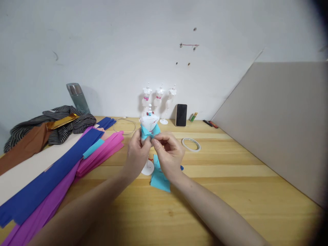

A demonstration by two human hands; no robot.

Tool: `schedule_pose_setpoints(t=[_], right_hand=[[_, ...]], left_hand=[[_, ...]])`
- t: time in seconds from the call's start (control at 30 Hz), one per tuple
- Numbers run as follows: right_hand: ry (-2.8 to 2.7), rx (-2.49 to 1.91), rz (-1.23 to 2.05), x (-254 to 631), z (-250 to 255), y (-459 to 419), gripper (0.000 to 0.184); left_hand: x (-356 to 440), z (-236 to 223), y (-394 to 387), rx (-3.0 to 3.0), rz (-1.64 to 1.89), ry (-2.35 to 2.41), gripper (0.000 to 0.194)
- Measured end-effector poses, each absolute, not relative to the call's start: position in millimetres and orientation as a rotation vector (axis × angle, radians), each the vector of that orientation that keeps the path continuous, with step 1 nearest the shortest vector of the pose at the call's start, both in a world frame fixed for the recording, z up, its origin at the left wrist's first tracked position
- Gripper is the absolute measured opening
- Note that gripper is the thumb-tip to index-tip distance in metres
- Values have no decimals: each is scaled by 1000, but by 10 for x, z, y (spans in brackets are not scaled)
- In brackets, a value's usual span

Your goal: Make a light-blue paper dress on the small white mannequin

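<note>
A small white dress form (149, 120) stands tilted in front of me, its round base (148, 168) showing below my hands. Turquoise crepe paper (146, 132) wraps around its waist. My left hand (138, 152) is closed around the form's lower body, with the thumb at the paper. The fingers of my right hand (169, 150) pinch the turquoise paper at the front right. Under my right hand lies another turquoise paper piece (161, 181) on the table. A blue object (181, 168), mostly hidden, peeks out beside the right wrist.
Several coloured paper strips (77, 150) and a striped cloth (82, 123) cover the left side near a bottle (78, 97). Behind stand three more dress forms (159, 95), a phone (181, 115) and a green bottle (193, 117). A tape roll (191, 145) lies right.
</note>
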State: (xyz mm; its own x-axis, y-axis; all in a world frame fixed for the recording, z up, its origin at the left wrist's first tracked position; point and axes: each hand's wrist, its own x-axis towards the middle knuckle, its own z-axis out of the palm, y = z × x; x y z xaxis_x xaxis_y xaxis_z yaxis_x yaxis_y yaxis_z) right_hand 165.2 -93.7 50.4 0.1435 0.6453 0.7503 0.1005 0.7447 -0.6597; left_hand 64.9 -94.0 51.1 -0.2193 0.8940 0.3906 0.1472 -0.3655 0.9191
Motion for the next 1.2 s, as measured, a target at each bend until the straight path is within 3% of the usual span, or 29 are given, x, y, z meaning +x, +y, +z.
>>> schedule_pose_setpoints(t=[0.6,1.2], right_hand=[[-1428,-704,395,1670,492,-911,5],[-1432,-693,446,1729,473,-927,20]], left_hand=[[655,461,-962,1464,1646,938,22],[697,510,-989,1322,1649,797,45]])
